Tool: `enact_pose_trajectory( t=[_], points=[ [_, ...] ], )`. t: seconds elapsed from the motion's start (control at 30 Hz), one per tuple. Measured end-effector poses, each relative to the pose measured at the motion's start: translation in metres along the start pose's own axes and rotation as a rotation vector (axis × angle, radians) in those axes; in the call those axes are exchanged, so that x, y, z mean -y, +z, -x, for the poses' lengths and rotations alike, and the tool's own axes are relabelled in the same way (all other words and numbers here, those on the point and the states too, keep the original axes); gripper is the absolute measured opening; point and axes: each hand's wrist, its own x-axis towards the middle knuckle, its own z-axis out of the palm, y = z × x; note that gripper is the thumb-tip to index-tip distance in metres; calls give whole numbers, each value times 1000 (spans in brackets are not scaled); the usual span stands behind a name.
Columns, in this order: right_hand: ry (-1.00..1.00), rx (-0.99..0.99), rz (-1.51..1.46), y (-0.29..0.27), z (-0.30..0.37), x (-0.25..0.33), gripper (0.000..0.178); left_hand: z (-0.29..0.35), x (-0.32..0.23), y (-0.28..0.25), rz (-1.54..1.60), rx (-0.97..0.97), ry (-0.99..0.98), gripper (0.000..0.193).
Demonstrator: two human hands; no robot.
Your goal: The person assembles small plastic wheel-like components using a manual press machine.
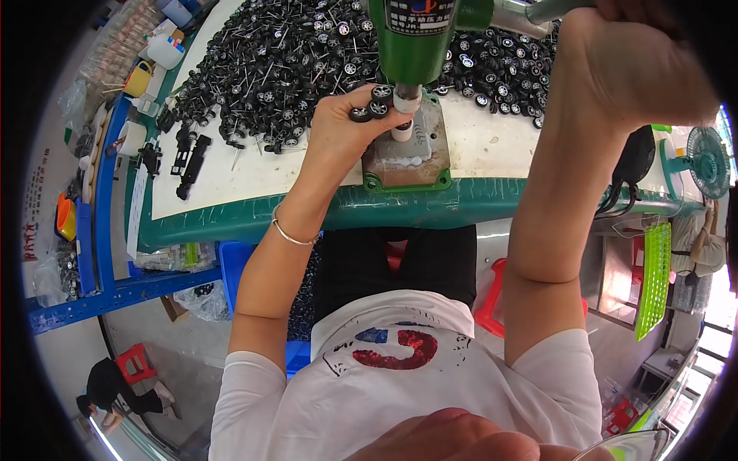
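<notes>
My left hand (pixel 344 127) is closed on several small black toy wheels (pixel 377 108) with silver hubs, gathered at its thumb and fingertips. It is right beside the metal ram (pixel 407 97) of a green hand press (pixel 416 50). Below the ram, a white round holder (pixel 401 133) stands on the press's base plate (pixel 411 163); my fingertips partly cover the spot between them. My right hand (pixel 642 73) is raised at the upper right, closed at the end of the press lever (pixel 555 9); its fingers are mostly hidden at the picture's edge.
Behind the press spreads a big heap of wheels on metal axles (pixel 284 69). Black plastic chassis parts (pixel 194 165) lie to the left on the green-edged table (pixel 254 213). A blue rack (pixel 115 286) stands left, a teal fan (pixel 706 154) right. Another person (pixel 115 384) bends at lower left.
</notes>
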Motion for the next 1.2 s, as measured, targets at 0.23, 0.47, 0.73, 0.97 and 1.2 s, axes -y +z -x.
enact_pose_trajectory(
  t=[0.23, 0.47, 0.73, 0.97, 1.2],
  points=[
    [-144, 28, -21, 3, 3, 12, 22, 9, -6, 9, 136, -60, -106, 24],
    [675, -351, -533, 27, -15, 54, 28, 13, -2, 16, 314, -117, -160, 26],
    [597, -38, 128, 3, -55, -34, 24, 14, 2, 15, 515, -144, -151, 26],
    [1373, -278, -353, -16, -93, -54, 17, 41, -5, -18, 596, -355, -329, 26],
    [794, -21, 148, -35, -12, -20, 25, 150, 33, -102, 635, 95, -326, 26]
  ],
)
